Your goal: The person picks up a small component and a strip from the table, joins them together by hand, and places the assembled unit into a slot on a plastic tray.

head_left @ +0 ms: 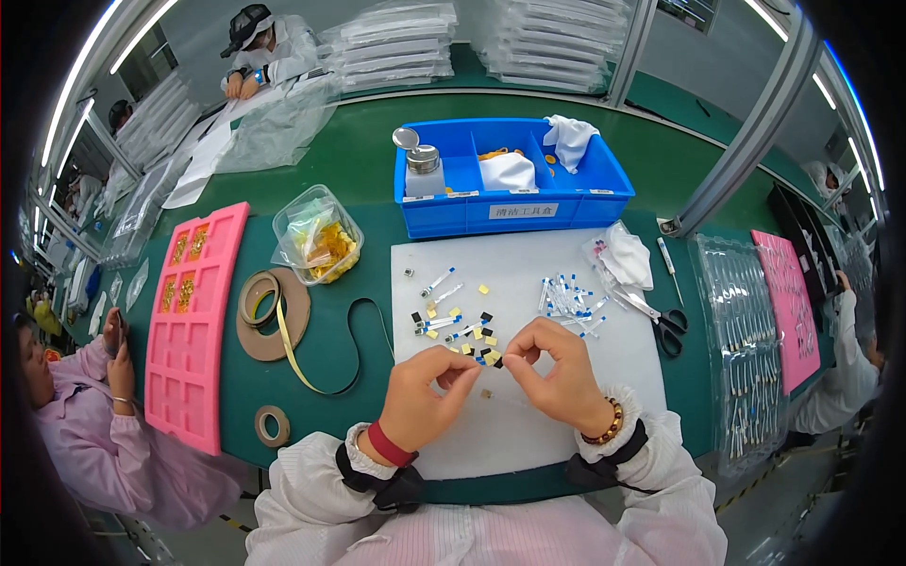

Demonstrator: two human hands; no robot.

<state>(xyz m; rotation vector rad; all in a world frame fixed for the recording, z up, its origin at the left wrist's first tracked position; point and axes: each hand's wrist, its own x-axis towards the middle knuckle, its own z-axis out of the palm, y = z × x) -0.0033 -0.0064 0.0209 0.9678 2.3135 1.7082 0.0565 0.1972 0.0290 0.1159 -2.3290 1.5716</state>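
Note:
Over a white foam mat [444, 453], my left hand [423, 396] and my right hand [559, 375] face each other with fingertips pinched and close together. What is in either pinch is too small and covered to make out. Just beyond the fingertips lie small black and yellow square pieces [492, 341] and several short strips with blue and silver ends [464, 331]. To the right, a loose pile of blue-and-white strips [566, 297] rests on the mat. One small pale square part [486, 394] sits between my wrists.
Behind the mat stands a blue divided bin [519, 209] with a pump bottle [424, 172] and white cloths. Scissors [668, 330] lie right, beside clear trays [741, 377]. Left are tape rolls [272, 426], a plastic tub [351, 236] and a pink tray [212, 330]. People sit around.

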